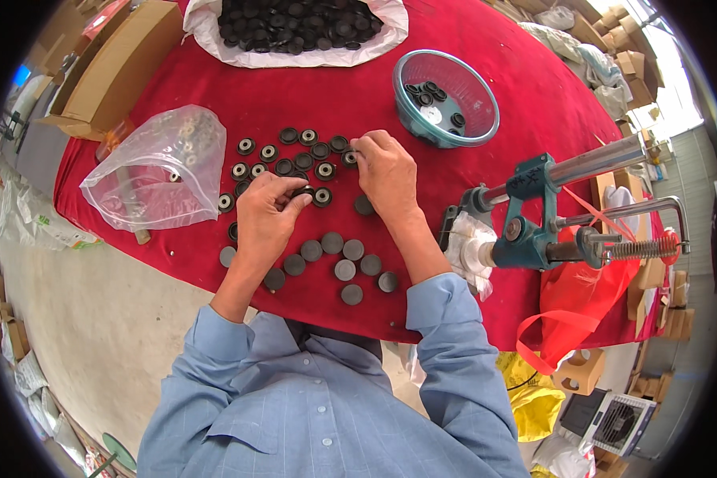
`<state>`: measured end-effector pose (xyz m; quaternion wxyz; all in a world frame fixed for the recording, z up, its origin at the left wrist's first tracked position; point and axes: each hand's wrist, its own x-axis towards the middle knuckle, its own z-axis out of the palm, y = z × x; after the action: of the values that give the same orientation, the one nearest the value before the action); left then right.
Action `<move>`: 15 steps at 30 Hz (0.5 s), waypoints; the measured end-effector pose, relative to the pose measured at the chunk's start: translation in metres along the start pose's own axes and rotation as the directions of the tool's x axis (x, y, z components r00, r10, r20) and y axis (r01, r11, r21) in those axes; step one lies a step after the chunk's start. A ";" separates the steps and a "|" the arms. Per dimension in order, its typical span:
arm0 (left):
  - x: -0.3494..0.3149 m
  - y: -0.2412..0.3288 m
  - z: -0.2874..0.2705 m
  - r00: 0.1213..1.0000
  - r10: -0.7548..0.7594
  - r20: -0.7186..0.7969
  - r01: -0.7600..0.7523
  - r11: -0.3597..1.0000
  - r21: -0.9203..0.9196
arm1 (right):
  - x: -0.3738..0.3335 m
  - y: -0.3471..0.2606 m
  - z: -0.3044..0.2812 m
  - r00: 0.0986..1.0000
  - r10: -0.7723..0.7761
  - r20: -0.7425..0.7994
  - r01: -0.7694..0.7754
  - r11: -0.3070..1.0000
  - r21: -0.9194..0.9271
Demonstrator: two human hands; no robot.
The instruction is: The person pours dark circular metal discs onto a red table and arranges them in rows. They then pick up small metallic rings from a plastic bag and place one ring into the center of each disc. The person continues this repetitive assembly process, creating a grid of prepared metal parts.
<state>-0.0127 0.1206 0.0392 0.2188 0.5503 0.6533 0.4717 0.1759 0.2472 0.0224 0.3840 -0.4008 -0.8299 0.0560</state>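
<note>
My left hand (264, 217) is closed, with thumb and forefinger pinching a small black round cap (302, 191) just above the red cloth. Beside its fingertips lies a black disc with a metal ring in its centre (322, 197). Farther right, my right hand (387, 177) has its fingertips closed on the edge of another ringed black disc (349, 158). Between and beyond the hands, several black cups (319, 150) and ringed discs (268, 153) lie loosely grouped. Nearer to me, several plain dark grey discs (332, 243) rest flat.
A clear plastic bag (155, 171) with metal rings lies left. At the back stands a white sack (295, 57) of black caps, with a teal basin (446, 139) to its right. A green hand press (526, 219) and red bag (577, 307) occupy the right side.
</note>
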 end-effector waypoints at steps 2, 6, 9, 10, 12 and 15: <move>-0.001 -0.006 0.002 0.999 0.030 -0.033 -0.033 0.997 -0.075 | -0.003 0.001 0.006 0.997 -0.070 0.019 0.071 0.996 -0.053; -0.003 -0.008 0.004 0.988 0.140 -0.065 -0.140 0.990 0.011 | -0.009 0.002 0.012 0.996 -0.088 -0.009 0.087 0.994 -0.061; -0.004 -0.009 0.005 0.984 0.167 -0.064 -0.165 0.986 0.032 | -0.006 0.002 0.010 0.995 -0.096 -0.013 0.094 0.990 -0.106; -0.004 -0.008 0.006 0.981 0.181 -0.066 -0.178 0.983 0.038 | -0.007 0.003 0.011 0.996 -0.095 0.001 0.094 0.991 -0.100; -0.005 -0.006 0.007 0.976 0.208 -0.069 -0.204 0.978 0.050 | -0.008 0.005 0.011 0.995 -0.101 0.021 0.102 0.989 -0.107; -0.006 -0.006 0.008 0.974 0.214 -0.075 -0.212 0.977 0.036 | -0.010 0.004 0.010 0.993 -0.116 0.030 0.119 0.985 -0.123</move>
<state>-0.0076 0.1188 0.0291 0.1333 0.6012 0.6051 0.5047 0.1753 0.2448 0.0084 0.3514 -0.3738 -0.8582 -0.0140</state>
